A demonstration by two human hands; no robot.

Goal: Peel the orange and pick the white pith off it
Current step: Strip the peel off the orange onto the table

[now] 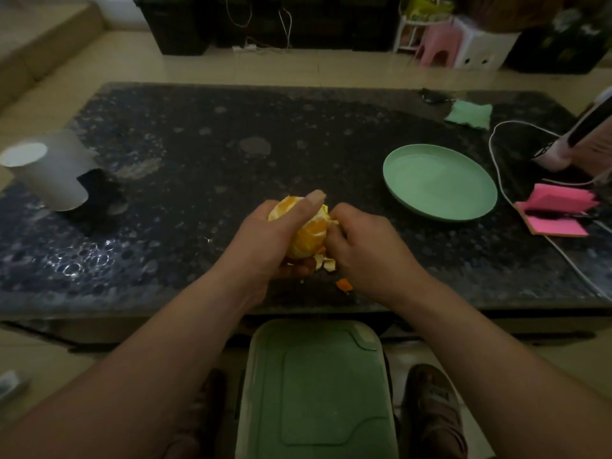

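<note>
A big dark speckled table [198, 154] fills the middle of the frame. Below it, at the bottom middle, sits a green bin [318, 392] with its lid shut. A round green plate [440, 182] lies at the right of the table with nothing on it. A white paper cup [49, 170] lies tipped over at the left. Pink sticky notes [559, 210] sit at the far right, with a white cord [496, 173] looping just beside the plate. In the middle, the left hand [265, 240] wraps around the orange [306, 233], which is mostly peeled. The right hand [364, 250] has its fingers curled in, pinching at the orange's side. Small peel bits [344, 285] lie on the table under the hands.
</note>
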